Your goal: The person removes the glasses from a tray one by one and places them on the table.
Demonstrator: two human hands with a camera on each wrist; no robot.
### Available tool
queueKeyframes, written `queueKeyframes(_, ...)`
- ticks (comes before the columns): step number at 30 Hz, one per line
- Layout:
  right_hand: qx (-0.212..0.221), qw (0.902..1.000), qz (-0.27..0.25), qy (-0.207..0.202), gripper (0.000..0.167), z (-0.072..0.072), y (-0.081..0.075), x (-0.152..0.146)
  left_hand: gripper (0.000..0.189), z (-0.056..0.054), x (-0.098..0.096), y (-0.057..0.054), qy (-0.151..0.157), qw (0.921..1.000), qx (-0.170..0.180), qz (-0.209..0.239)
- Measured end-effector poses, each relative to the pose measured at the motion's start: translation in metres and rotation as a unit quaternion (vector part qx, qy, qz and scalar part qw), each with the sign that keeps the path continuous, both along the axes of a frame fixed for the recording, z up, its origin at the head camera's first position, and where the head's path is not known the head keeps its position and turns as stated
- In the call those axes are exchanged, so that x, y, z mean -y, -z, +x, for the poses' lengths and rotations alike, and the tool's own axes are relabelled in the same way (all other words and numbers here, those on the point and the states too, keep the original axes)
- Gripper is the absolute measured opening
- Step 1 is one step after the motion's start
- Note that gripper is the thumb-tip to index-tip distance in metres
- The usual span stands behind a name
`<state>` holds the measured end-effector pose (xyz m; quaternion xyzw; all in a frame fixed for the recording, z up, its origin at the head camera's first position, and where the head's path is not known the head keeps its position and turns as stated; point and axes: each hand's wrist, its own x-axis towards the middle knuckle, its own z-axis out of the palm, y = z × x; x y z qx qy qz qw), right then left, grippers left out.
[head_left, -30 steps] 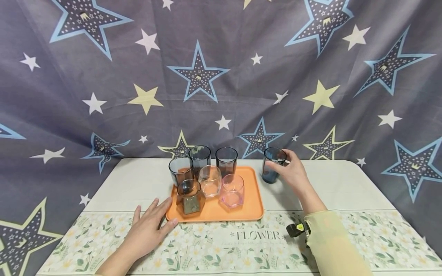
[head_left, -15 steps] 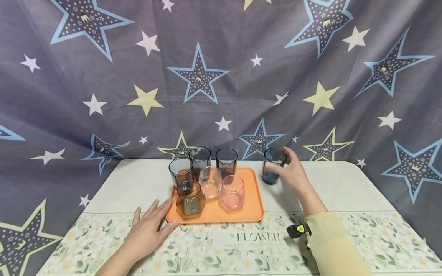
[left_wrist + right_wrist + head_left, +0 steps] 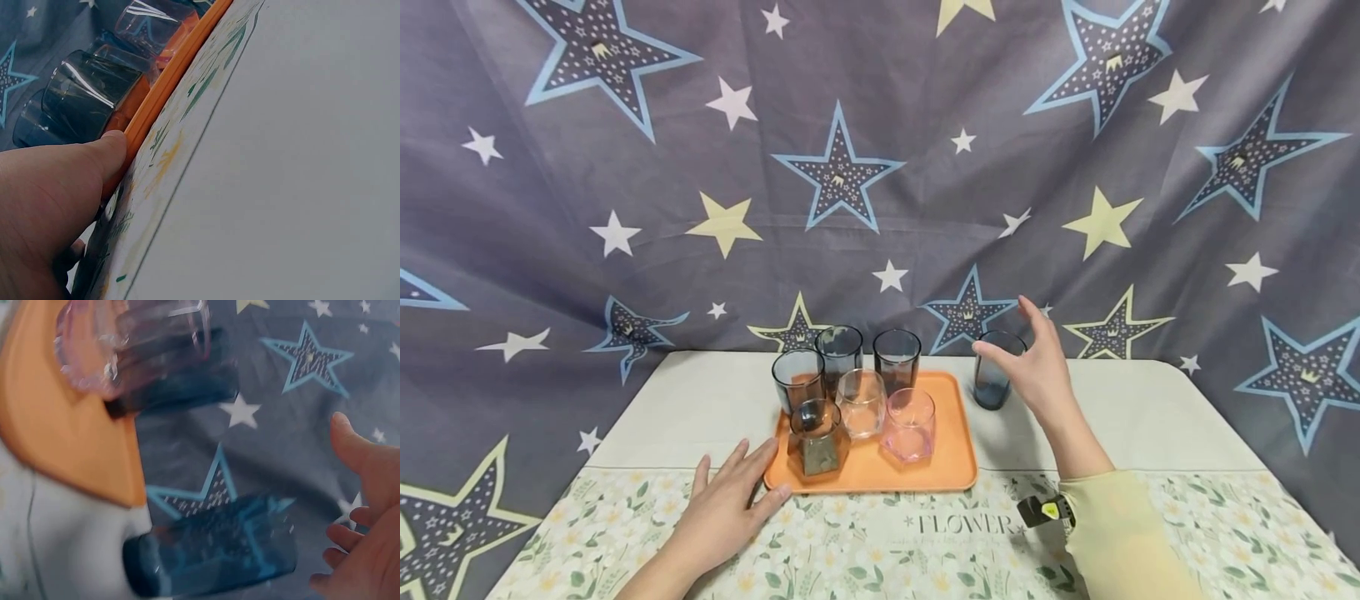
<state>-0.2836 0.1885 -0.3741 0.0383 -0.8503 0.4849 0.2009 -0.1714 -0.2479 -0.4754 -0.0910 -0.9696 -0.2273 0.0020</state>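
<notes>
A tall blue glass point(image 3: 992, 383) stands upright on the table, to the right of the orange tray point(image 3: 951, 467). My right hand point(image 3: 1041, 371) is just above and right of it, thumb and fingers spread; the right wrist view shows a gap between that hand and the glass point(image 3: 212, 550). At the tray's front left corner my left hand point(image 3: 722, 504) rests with fingers extended, and its thumb touches the rim in the left wrist view. Nearest to it on the tray is a smoky brown glass point(image 3: 818, 450). A pink glass point(image 3: 910, 433) and a clear glass point(image 3: 861, 408) stand beside that one.
Three tall grey-blue glasses occupy the tray's back left, among them a left one point(image 3: 797, 379), a rear one point(image 3: 840, 354) and a right one point(image 3: 897, 354). A flowered cloth point(image 3: 850, 550) covers the table front. A star-patterned curtain point(image 3: 925, 192) hangs behind.
My right hand has let go of the tall blue glass and lifted slightly, its fingers spreading. The glass stays on the table. My left hand keeps its place at the tray corner.
</notes>
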Motion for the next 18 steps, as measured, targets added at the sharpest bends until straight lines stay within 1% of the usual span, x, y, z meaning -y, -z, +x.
queueKeyframes(4,-0.032,0.9995,-0.003,-0.003,0.101,0.003,-0.011,0.015,0.081,-0.001,0.001,0.002,-0.001,1.0000,-0.007,-0.001)
queueKeyframes(8,-0.024,0.9993,-0.020,-0.020,0.100,0.004,-0.020,0.031,0.081,-0.001,0.001,0.001,-0.003,1.0000,-0.005,-0.001)
queueKeyframes(13,-0.016,0.9981,-0.028,-0.052,0.100,0.001,-0.021,0.050,0.082,0.000,0.001,-0.001,-0.002,1.0000,-0.004,0.000)
queueKeyframes(18,-0.008,0.9949,-0.047,-0.089,0.099,-0.002,-0.019,0.072,0.083,-0.001,0.001,0.001,-0.001,1.0000,0.003,0.005)
